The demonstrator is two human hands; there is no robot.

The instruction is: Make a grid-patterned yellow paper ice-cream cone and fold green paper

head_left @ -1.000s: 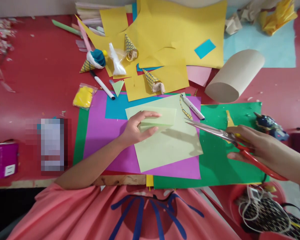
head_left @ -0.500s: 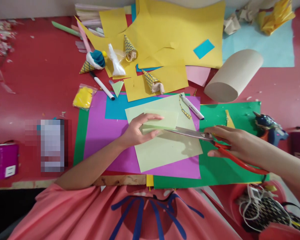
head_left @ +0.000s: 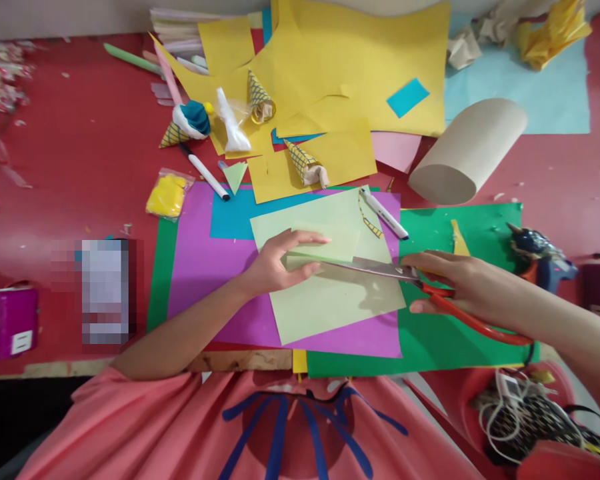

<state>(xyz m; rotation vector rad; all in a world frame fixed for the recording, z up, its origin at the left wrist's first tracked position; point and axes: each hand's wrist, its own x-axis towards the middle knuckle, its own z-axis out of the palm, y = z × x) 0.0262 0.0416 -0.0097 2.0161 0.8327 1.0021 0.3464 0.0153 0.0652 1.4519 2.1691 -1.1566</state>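
Note:
My left hand [head_left: 275, 260] pinches a folded piece of light green paper [head_left: 330, 241] between thumb and fingers, just above a larger light green sheet [head_left: 330, 300]. My right hand [head_left: 460, 283] grips red-handled scissors [head_left: 395, 272]; their blades reach left to the folded piece, right under my left fingers. The sheets lie on purple paper [head_left: 205, 280] and green paper [head_left: 460, 233] near the table's front edge.
A white marker [head_left: 384, 213] lies at the light green sheet's far corner, a second marker [head_left: 205, 170] farther left. Yellow paper [head_left: 360, 60], paper cones [head_left: 303, 160], a cardboard roll [head_left: 467, 150] and a glue gun [head_left: 543, 253] crowd the red table [head_left: 80, 147].
My right hand has carried the scissors left from over the green paper until the blades meet the folded light green piece. My left hand has kept its pinch on it.

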